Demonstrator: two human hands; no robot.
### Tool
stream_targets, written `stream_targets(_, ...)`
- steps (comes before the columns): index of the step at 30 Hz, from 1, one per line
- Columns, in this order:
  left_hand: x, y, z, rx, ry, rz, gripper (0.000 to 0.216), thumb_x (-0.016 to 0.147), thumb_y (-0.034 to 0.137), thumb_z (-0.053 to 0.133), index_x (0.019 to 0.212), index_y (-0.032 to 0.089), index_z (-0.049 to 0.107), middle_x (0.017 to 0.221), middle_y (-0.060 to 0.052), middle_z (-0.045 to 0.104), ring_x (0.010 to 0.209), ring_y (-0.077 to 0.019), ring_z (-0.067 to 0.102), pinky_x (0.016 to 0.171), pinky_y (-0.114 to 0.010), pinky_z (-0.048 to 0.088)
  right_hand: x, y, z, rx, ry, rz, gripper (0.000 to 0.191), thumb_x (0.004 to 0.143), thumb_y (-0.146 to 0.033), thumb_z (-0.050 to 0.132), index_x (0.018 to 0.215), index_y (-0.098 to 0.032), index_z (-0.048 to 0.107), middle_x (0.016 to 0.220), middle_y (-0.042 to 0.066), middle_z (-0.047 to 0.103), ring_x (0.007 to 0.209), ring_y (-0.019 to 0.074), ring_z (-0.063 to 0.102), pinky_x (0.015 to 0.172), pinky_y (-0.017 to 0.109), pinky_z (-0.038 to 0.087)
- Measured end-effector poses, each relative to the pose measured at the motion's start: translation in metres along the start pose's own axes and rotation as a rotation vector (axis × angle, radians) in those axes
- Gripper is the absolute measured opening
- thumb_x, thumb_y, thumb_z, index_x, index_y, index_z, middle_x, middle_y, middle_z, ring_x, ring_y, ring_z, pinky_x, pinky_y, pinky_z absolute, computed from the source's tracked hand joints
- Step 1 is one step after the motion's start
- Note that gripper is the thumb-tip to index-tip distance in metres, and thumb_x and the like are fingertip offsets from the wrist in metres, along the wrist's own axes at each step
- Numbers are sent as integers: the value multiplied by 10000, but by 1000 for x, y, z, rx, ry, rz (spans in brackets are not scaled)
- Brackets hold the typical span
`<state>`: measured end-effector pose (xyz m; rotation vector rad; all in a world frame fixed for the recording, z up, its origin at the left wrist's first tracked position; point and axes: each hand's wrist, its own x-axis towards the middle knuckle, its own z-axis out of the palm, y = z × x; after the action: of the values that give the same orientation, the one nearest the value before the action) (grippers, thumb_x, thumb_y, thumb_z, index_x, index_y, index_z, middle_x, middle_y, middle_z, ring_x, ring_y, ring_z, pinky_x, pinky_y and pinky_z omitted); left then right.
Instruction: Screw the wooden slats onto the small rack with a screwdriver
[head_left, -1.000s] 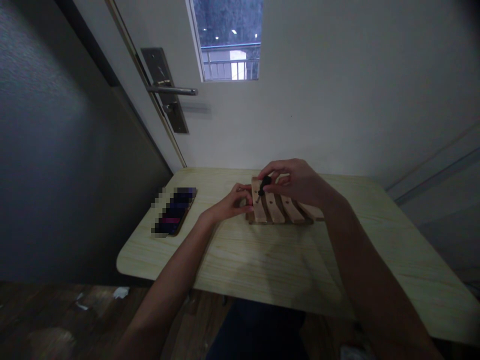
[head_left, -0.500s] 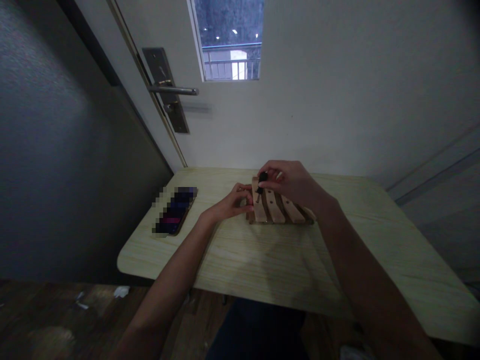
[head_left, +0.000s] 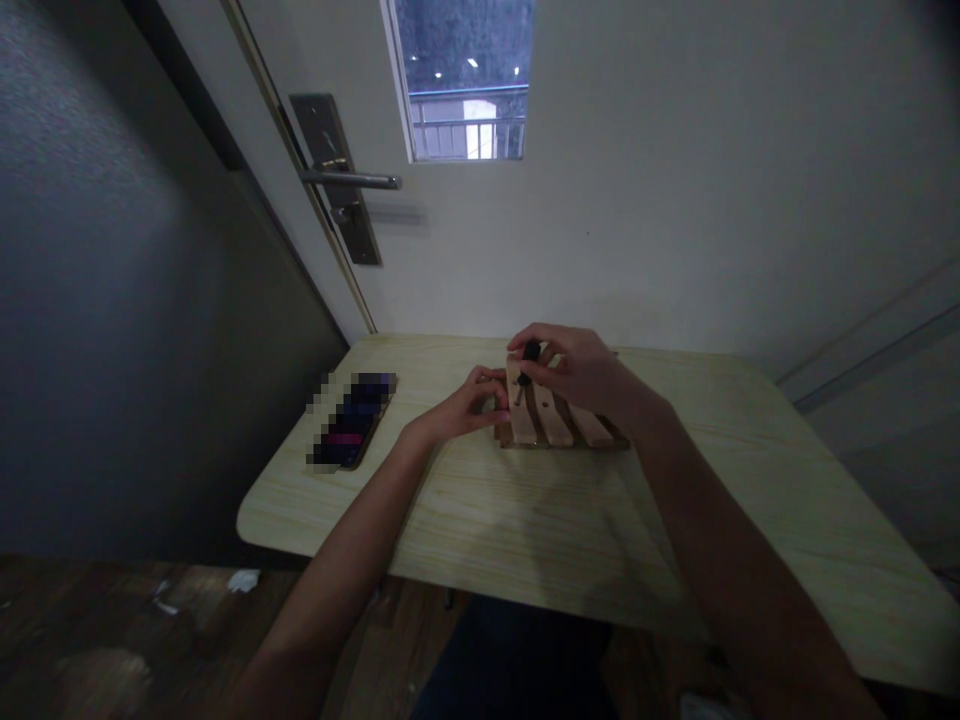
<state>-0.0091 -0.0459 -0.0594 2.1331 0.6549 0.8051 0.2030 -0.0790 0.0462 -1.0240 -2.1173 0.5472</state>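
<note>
A small wooden rack [head_left: 559,425] of slanted pale slats with dark holes lies on the table. My right hand [head_left: 581,365] is closed on the black handle of a short screwdriver [head_left: 529,362], above the leftmost slat. The screwdriver's thin shaft points down to that slat; whether its tip sits in a screw is too small to tell. At the rack's left end, my left hand [head_left: 472,402] grips the rack's edge between thumb and fingers. My right hand hides the far right part of the rack.
A phone [head_left: 356,420] with a partly pixelated screen lies on the table's [head_left: 450,520] left part. Behind the table stands a white door with a metal handle [head_left: 352,180] and a window [head_left: 469,80]. My legs [head_left: 517,660] are under the front edge.
The fingers of my right hand have shifted slightly around the screwdriver handle, and the screwdriver stays over the leftmost slat. My left hand keeps its place. The whole view has shifted slightly.
</note>
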Motion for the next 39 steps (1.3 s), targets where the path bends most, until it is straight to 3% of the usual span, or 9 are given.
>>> stream_targets(5, 1, -3, 0, -8, -10, 12, 211, 856, 393, 686, 869, 192, 623, 1247, -107, 484, 1304, -262, 385, 1157, -454, 296, 1, 2, -5, 66, -7, 31, 166, 801, -165, 584, 922, -178, 698, 886, 31, 729, 633, 110, 604, 617, 251, 455)
stream_targets(8, 1, -3, 0, -4, -9, 6, 219, 854, 397, 688, 875, 188, 627, 1240, -109, 486, 1285, -262, 396, 1149, -460, 305, 2, 6, -2, 45, 74, 66, 79, 779, -225, 681, 843, -181, 690, 786, 22, 705, 659, 129, 609, 633, 261, 455)
stream_targets(13, 1, 0, 0, -13, -8, -5, 204, 858, 385, 683, 866, 190, 621, 1228, -97, 477, 1292, -260, 393, 1157, -468, 300, 3, 8, 8, -83, 208, 100, 279, 757, -360, 766, 676, -190, 560, 614, -26, 562, 574, 108, 492, 584, 265, 387)
stream_targets(18, 0, 0, 0, -25, -7, -2, 197, 855, 377, 688, 876, 192, 623, 1253, -98, 471, 1303, -265, 386, 1166, -484, 283, 2, 4, 1, 86, 144, 120, 205, 735, -291, 760, 826, -179, 615, 809, 2, 653, 555, 84, 516, 558, 255, 424)
stream_targets(21, 0, -2, 0, -23, 0, 8, 208, 849, 389, 694, 868, 193, 628, 1235, -100, 477, 1307, -273, 386, 1160, -493, 289, 2, 2, -5, 132, 87, 135, 147, 735, -248, 728, 840, -170, 659, 817, 21, 688, 570, 94, 556, 571, 259, 460)
stream_targets(27, 1, -3, 1, -18, 3, 19, 239, 849, 419, 693, 860, 189, 628, 1198, -102, 472, 1306, -270, 398, 1145, -476, 310, 2, 5, -8, 167, 5, 108, 221, 756, -155, 617, 954, -186, 710, 915, 50, 738, 712, 144, 661, 672, 289, 528)
stream_targets(32, 1, -4, 1, -20, 12, 2, 247, 835, 429, 707, 847, 196, 624, 1203, -93, 472, 1283, -264, 413, 1147, -470, 317, 3, 3, -5, 92, 69, 116, 113, 712, -217, 755, 793, -174, 688, 727, 18, 693, 631, 131, 614, 599, 262, 479)
stream_targets(35, 2, -4, 1, -12, 11, 2, 243, 829, 418, 712, 844, 195, 617, 1187, -91, 469, 1257, -263, 419, 1142, -467, 330, 2, 2, 1, 63, 138, 127, 259, 681, -311, 820, 695, -172, 602, 635, -7, 624, 568, 110, 549, 540, 247, 429)
stream_targets(39, 2, -3, 1, 4, 9, 2, 249, 838, 420, 701, 849, 189, 609, 1163, -91, 466, 1222, -256, 428, 1127, -465, 344, 1, 1, 6, 18, 161, 105, 250, 729, -344, 787, 792, -176, 613, 704, -5, 639, 587, 107, 548, 556, 249, 429)
